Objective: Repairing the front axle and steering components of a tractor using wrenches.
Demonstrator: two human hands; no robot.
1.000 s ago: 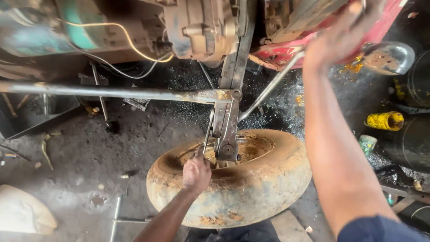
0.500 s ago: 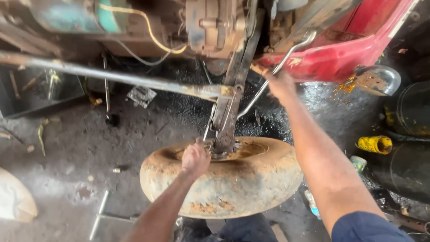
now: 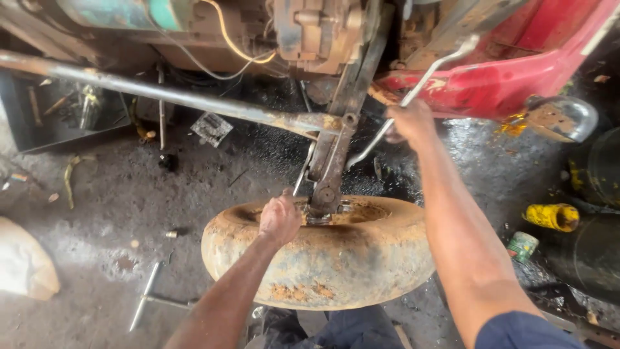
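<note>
A muddy, rust-coloured tyre (image 3: 336, 258) lies flat in front of me under a vehicle's rusty steering linkage (image 3: 336, 148). My left hand (image 3: 279, 218) is closed on something small at the tyre's hub, beside the base of the linkage; what it grips is hidden by the fingers. My right hand (image 3: 408, 121) is wrapped around a long, thin, bent metal rod (image 3: 431, 68) that slants from the red bodywork (image 3: 516, 71) down toward the hub.
A long rusty bar (image 3: 161, 94) crosses from the left to the linkage. A cross-shaped wrench (image 3: 150, 298) lies on the oily floor at the lower left. A yellow can (image 3: 552, 216) and a small tin (image 3: 522, 245) stand at the right, with a pale sack (image 3: 22, 265) far left.
My right hand came down from the red bodywork and took hold of the bent rod. The left hand stayed at the tyre's hub. My view shifted slightly.
</note>
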